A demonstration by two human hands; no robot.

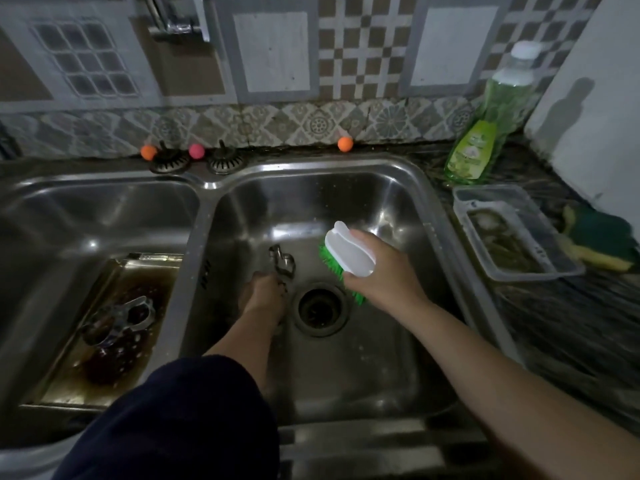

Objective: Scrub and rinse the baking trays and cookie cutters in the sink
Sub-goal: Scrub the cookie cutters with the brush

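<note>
Metal cookie cutter (281,263), gripped upright in the left hand (265,292), stands just left of the brush (348,259) clasped by the right hand (379,271). Bristles face the cutter, so the coming scrub probably runs leftward.

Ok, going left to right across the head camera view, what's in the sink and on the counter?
Baking tray in the left basin → cookie cutter in the left hand → drain → scrub brush in the right hand → plastic container → sponge.
</note>
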